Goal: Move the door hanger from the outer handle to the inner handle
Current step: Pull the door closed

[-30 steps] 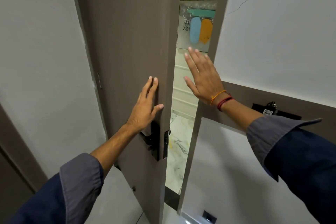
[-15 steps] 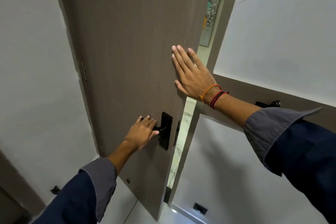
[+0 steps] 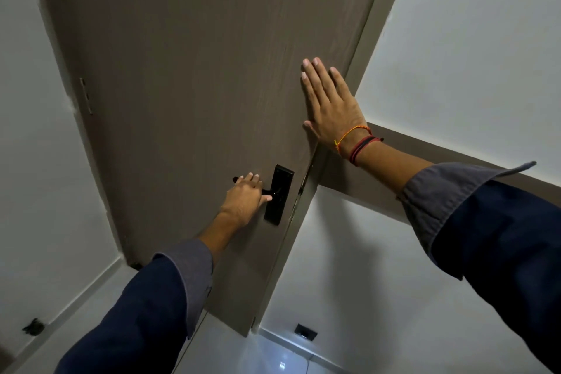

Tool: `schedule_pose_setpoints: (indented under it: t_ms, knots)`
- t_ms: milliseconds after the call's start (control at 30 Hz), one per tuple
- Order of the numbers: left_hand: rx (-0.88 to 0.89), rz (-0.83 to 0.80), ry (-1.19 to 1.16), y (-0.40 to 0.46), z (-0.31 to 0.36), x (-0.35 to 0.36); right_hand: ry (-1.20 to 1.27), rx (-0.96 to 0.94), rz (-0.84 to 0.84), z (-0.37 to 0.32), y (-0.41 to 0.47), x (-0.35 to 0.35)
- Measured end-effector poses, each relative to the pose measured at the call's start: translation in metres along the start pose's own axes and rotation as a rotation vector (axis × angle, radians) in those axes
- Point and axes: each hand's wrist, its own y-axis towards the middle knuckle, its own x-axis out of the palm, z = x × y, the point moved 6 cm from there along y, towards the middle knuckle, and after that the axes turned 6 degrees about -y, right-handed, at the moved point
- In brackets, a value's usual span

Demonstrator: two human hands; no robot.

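Observation:
A brown wood-grain door fills the middle of the view and sits against its frame. My left hand is wrapped over the black lever handle, beside its black backplate. My right hand lies flat and spread on the door near its right edge, above the handle. No door hanger shows in this view.
White walls flank the door on both sides, with a brown band across the right wall. A small dark socket sits low on the right wall. A dark scrap lies on the floor at the lower left.
The door has swung from ajar to against the frame, hiding the room beyond. My left hand dropped from the door face onto the lever. My right hand moved from the gap onto the door.

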Motion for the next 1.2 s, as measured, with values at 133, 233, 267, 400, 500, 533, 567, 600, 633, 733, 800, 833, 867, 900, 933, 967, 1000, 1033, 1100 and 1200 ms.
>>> schedule_pose_setpoints:
  t_ms: [133, 233, 267, 400, 500, 533, 567, 600, 633, 733, 800, 833, 867, 900, 933, 967, 1000, 1033, 1100, 1200]
  knots:
    - [-0.007, -0.018, 0.032, 0.023, 0.004, 0.007, -0.003, 0.032, -0.063, -0.004, 0.01, 0.015]
    - [0.0, -0.032, 0.062, 0.036, 0.003, 0.012, -0.022, 0.052, -0.08, -0.004, 0.014, 0.024]
    - [0.001, -0.036, 0.064, 0.04, 0.004, 0.013, -0.035, 0.054, -0.078, -0.005, 0.015, 0.028]
    - [-0.018, -0.063, 0.037, 0.054, 0.006, 0.014, -0.078, 0.069, -0.041, -0.01, 0.019, 0.035]
    - [-0.024, -0.097, 0.059, 0.065, 0.009, 0.018, -0.117, 0.065, -0.06, -0.011, 0.025, 0.044]
    - [-0.025, -0.102, 0.069, 0.068, 0.009, 0.019, -0.127, 0.061, -0.072, -0.011, 0.027, 0.048]
    - [-0.026, -0.103, 0.078, 0.072, 0.01, 0.019, -0.139, 0.054, -0.078, -0.012, 0.028, 0.052]
    - [-0.025, -0.099, 0.089, 0.076, 0.01, 0.02, -0.148, 0.049, -0.076, -0.013, 0.029, 0.054]
    - [-0.027, -0.101, 0.093, 0.079, 0.011, 0.02, -0.154, 0.049, -0.076, -0.013, 0.029, 0.056]
    - [-0.025, -0.104, 0.122, 0.088, 0.012, 0.021, -0.17, 0.035, -0.089, -0.015, 0.032, 0.062]
    - [-0.029, -0.103, 0.137, 0.092, 0.013, 0.022, -0.181, 0.025, -0.11, -0.014, 0.033, 0.066]
    - [-0.033, -0.104, 0.143, 0.092, 0.013, 0.021, -0.188, 0.02, -0.11, -0.013, 0.033, 0.067]
    - [-0.03, -0.103, 0.158, 0.094, 0.013, 0.022, -0.186, 0.013, -0.115, -0.013, 0.034, 0.067]
    - [-0.022, -0.117, 0.163, 0.093, 0.014, 0.022, -0.195, 0.017, -0.131, -0.012, 0.033, 0.067]
    - [-0.018, -0.119, 0.181, 0.094, 0.014, 0.023, -0.199, 0.015, -0.136, -0.014, 0.032, 0.067]
    - [-0.018, -0.119, 0.185, 0.093, 0.014, 0.023, -0.198, 0.013, -0.133, -0.015, 0.032, 0.067]
    - [-0.012, -0.112, 0.204, 0.095, 0.013, 0.024, -0.182, 0.012, -0.132, -0.015, 0.032, 0.066]
    - [-0.013, -0.118, 0.197, 0.093, 0.013, 0.022, -0.163, 0.006, -0.14, -0.015, 0.032, 0.065]
    - [0.008, -0.093, 0.214, 0.088, 0.013, 0.019, -0.114, -0.013, -0.152, -0.016, 0.029, 0.065]
    - [0.087, 0.013, 0.193, 0.078, 0.017, 0.002, 0.008, -0.024, -0.169, -0.005, 0.02, 0.056]
